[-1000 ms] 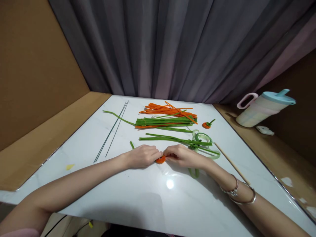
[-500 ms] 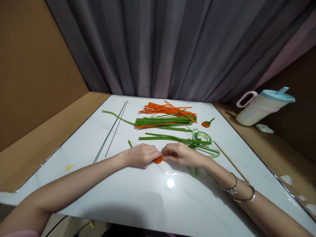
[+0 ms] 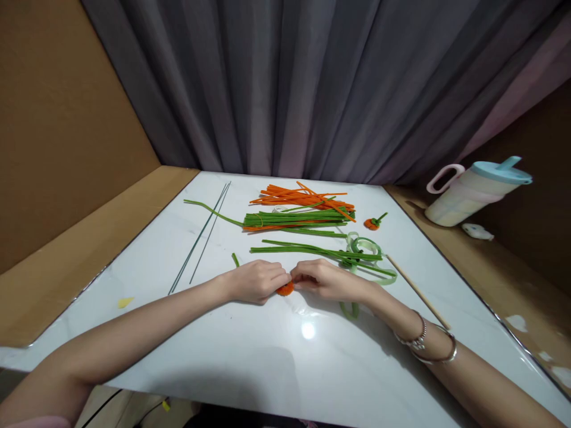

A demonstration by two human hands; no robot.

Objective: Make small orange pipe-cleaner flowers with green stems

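Observation:
My left hand (image 3: 254, 280) and my right hand (image 3: 323, 279) meet at the middle of the white table (image 3: 250, 351), fingertips pinching a small orange pipe-cleaner coil (image 3: 285, 289) that rests on the tabletop. A short green pipe-cleaner piece (image 3: 234, 259) pokes out just behind my left hand. Long green pipe cleaners (image 3: 312, 251) lie right behind both hands. A loop of pale green ribbon (image 3: 368, 249) lies beside my right hand.
A pile of orange pipe cleaners (image 3: 303, 198) and a green bundle (image 3: 297, 219) lie at the back. A finished small orange piece with green stem (image 3: 372, 223) sits back right. Thin wires (image 3: 203, 235) lie left, a wooden stick (image 3: 417, 291) right, a lidded jug (image 3: 479, 190) off the table.
Both hands and the orange coil stay almost in place; the fingers shift slightly around the coil. The view has tilted a little.

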